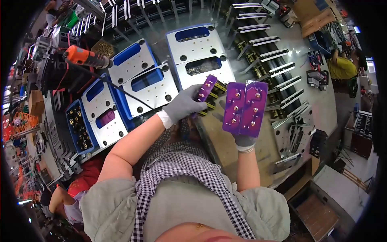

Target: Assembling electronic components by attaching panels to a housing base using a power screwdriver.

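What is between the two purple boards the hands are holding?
Nothing visible. The left hand holds a small purple board and the right hand holds up a bigger purple board. Only an open gap with workbench behind separates them.

Few packages show from where I stand. A brown cardboard box [318,22] sits at the far right end of the bench, flaps partly open, with a smaller brown carton [301,9] just behind it. Another brown box [36,103] stands among the clutter on my far left. Low on my right, an open brown carton [318,215] rests on the floor beside the bench. A small bright screen [357,29] glows at the far right edge. I can make out no labels or signs.
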`<action>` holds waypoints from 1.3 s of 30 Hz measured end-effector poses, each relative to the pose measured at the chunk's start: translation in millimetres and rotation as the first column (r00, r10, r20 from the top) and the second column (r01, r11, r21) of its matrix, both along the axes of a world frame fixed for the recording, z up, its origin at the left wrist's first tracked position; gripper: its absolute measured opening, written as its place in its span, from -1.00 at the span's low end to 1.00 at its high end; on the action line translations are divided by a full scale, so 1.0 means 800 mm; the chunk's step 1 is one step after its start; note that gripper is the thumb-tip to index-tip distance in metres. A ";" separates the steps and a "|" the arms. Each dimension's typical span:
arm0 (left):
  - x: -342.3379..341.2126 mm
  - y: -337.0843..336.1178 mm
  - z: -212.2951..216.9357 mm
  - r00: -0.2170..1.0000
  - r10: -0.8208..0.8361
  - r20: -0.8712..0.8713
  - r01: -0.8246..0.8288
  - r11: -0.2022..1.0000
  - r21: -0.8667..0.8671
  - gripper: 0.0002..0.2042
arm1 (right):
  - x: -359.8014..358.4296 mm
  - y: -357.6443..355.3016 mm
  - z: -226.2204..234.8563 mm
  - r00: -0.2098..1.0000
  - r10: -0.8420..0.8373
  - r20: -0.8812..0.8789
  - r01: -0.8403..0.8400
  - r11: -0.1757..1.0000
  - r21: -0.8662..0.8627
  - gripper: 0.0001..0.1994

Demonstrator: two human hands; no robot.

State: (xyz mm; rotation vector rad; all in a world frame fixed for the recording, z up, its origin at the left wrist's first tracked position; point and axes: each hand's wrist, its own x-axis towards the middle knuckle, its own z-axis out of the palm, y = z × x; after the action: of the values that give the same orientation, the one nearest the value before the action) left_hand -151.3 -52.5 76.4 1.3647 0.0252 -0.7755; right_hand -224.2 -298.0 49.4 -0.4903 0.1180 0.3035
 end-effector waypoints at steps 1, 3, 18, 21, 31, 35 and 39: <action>0.014 -0.002 0.002 0.982 -0.009 0.190 -0.026 0.983 0.180 -0.30 | 0.022 -0.007 -0.009 1.000 -0.005 0.028 0.004 0.999 0.041 -0.26; 0.043 -0.014 0.006 0.859 -0.094 0.503 -0.197 0.847 0.493 -0.32 | 0.059 -0.016 -0.029 0.999 -0.044 0.029 0.043 0.998 0.052 -0.29; 0.115 -0.034 -0.016 0.336 -0.697 0.633 -0.513 0.428 0.744 -0.16 | 0.128 -0.039 -0.112 0.999 0.042 -0.004 -0.041 0.995 0.096 -0.27; 0.104 -0.056 0.007 0.828 -0.232 0.511 -0.021 0.897 0.442 0.05 | 0.144 -0.028 -0.068 0.983 0.106 0.149 -0.073 0.975 -0.211 -0.29; 0.252 0.005 -0.020 0.490 -0.356 0.796 -0.556 0.576 0.600 -0.22 | 0.254 0.039 -0.037 0.932 0.009 0.363 0.203 0.817 -0.540 -0.53; 0.292 0.026 -0.049 0.548 -0.516 0.659 -0.422 0.510 0.750 -0.22 | 0.258 0.037 -0.061 0.907 0.027 0.421 0.312 0.628 -0.713 -0.52; 0.297 0.039 -0.050 0.642 -0.675 0.362 -0.274 0.239 0.932 -0.25 | 0.257 0.028 -0.063 0.926 0.061 0.373 0.209 0.741 -0.638 -0.45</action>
State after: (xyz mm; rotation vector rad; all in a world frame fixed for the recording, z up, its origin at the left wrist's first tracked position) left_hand 86.1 -21.7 36.4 2.9609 -0.4649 -0.2757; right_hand -18.5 -275.8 -1.1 -1.2603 -0.1368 0.0678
